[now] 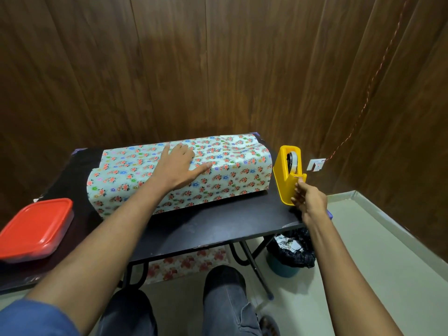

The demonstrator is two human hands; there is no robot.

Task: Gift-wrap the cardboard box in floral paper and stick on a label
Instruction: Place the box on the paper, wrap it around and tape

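Observation:
A long box covered in white floral paper (225, 175) lies across the black table (206, 229). My left hand (180, 166) presses flat on its top, fingers spread, holding the paper down. To the right of the box stands a yellow tape dispenser (283, 180) with a roll of clear tape inside. At the dispenser's front cutter, my right hand (308, 197) pinches the end of the tape with curled fingers. The cardboard itself is hidden under the paper, whose ends stick out open at both sides.
A red-lidded container (36, 229) sits at the table's left front corner. Under the table lie a floral sheet (189, 263) and a bin with a black liner (291, 253). Wood-panelled walls close in behind and to the right.

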